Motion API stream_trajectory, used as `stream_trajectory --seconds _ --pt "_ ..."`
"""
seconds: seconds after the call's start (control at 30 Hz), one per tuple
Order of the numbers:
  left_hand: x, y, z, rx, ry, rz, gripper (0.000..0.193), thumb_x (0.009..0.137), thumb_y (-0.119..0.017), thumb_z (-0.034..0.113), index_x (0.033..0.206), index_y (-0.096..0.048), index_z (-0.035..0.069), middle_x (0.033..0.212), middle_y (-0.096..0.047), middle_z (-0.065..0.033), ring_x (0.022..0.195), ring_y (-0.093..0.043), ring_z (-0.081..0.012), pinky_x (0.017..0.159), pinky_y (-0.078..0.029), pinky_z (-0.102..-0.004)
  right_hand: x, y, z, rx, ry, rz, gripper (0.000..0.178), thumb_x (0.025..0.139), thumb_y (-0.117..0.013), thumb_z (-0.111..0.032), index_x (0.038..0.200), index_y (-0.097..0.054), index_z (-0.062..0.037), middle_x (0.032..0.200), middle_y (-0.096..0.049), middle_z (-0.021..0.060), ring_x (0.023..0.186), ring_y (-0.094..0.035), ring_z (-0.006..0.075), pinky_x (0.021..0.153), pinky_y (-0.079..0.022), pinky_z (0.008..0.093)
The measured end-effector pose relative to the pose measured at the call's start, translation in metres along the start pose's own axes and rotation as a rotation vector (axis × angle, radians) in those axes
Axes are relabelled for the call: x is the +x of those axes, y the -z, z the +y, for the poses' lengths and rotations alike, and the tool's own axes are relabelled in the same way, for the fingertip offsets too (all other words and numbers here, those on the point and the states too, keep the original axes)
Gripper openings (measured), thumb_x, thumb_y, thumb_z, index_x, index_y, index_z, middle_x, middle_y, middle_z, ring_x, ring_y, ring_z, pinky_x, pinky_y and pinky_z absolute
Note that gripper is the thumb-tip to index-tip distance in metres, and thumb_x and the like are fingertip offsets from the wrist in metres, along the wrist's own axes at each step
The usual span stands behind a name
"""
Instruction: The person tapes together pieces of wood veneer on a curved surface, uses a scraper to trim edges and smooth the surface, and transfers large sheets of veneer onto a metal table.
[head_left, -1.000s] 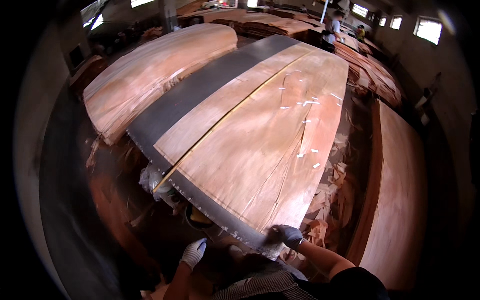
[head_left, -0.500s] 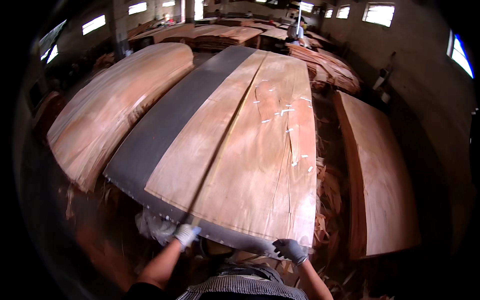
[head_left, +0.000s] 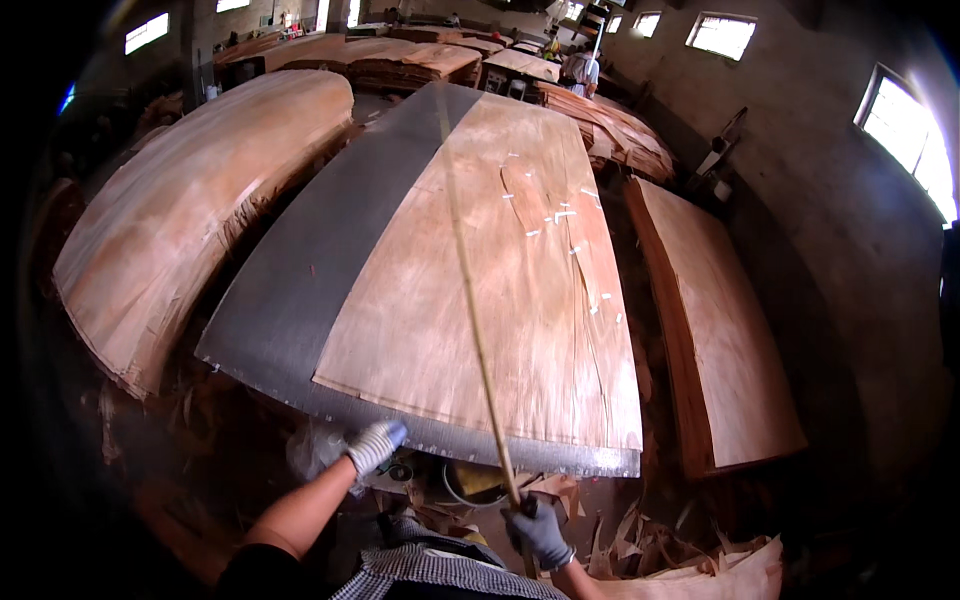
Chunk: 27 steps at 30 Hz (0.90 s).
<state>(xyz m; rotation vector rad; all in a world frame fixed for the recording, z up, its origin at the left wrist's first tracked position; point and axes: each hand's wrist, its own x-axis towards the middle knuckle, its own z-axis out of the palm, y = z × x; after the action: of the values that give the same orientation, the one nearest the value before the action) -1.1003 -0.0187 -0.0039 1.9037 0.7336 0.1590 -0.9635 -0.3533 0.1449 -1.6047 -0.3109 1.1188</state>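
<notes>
A long, thin wooden pole (head_left: 472, 290) slants over the table, running from near my body to the far end. My right hand (head_left: 540, 533), in a grey glove, is closed around its near end. At the front edge of the dark table (head_left: 300, 270), my left hand (head_left: 375, 447) wears a striped white glove with blue fingertips. Its fingers are stretched out, and no object shows in them. A pale wood veneer sheet (head_left: 420, 330) covers the table's middle and right. Small white tape strips and long cracks mark the sheet's right half.
A tall veneer stack (head_left: 200, 200) stands left of the table; a lower stack (head_left: 735, 330) stands on the right. Veneer scraps (head_left: 690, 570) and a round bucket (head_left: 470, 490) lie near me. Farther back, a person (head_left: 580, 72) stands among more stacks.
The pole has swung rightward, its near end passing from beside my left hand into my right hand. My right hand has left the table edge and come closer to my body.
</notes>
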Motion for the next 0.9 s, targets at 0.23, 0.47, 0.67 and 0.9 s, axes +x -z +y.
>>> stream_trajectory --seconds 0.23,0.47,0.67,0.9 --pt "0.046 0.085 0.083 0.677 -0.352 0.814 0.042 0.079 -0.064 0.017 0.120 -0.059 0.013 0.141 -0.034 -0.0183 0.127 -0.035 -0.0387 0.106 -0.030 -0.0452 -0.075 0.016 0.264 -0.025 -0.185 0.236 0.020 0.083 -0.066 -0.013 0.097 -0.067 -0.0001 0.077 -0.064 0.0047 0.071 -0.059 0.0111 0.065 -0.046 0.0236" --pt "0.072 0.101 -0.062 0.743 0.398 0.378 0.054 0.091 -0.035 0.048 0.123 -0.056 0.010 0.143 -0.035 -0.0180 0.130 -0.034 -0.0358 0.106 -0.031 -0.0434 -0.114 -0.057 0.159 -0.324 -0.290 0.243 0.024 0.082 -0.060 -0.020 0.099 -0.069 -0.0049 0.091 -0.067 0.0110 0.086 -0.060 0.0202 0.078 -0.045 0.0316" --pt "0.108 0.030 0.058 -0.057 -0.211 0.002 0.039 0.093 -0.055 0.027 0.119 -0.056 -0.002 0.116 -0.063 -0.0125 0.109 -0.056 -0.0225 0.094 -0.043 -0.0325 -0.113 -0.065 0.158 -0.216 -0.133 0.344 0.018 0.084 -0.059 -0.016 0.092 -0.068 -0.0026 0.081 -0.066 0.0082 0.079 -0.058 0.0196 0.070 -0.046 0.0321" --pt "0.166 0.019 0.215 -1.044 -0.359 -0.617 0.040 0.096 -0.049 0.017 0.131 -0.047 -0.001 0.131 -0.053 -0.0089 0.119 -0.049 -0.0163 0.100 -0.038 -0.0234 -0.081 -0.033 0.230 -0.308 -0.009 0.450 0.013 0.085 -0.059 -0.009 0.094 -0.064 -0.0011 0.079 -0.062 0.0031 0.071 -0.055 0.0144 0.063 -0.045 0.0301"
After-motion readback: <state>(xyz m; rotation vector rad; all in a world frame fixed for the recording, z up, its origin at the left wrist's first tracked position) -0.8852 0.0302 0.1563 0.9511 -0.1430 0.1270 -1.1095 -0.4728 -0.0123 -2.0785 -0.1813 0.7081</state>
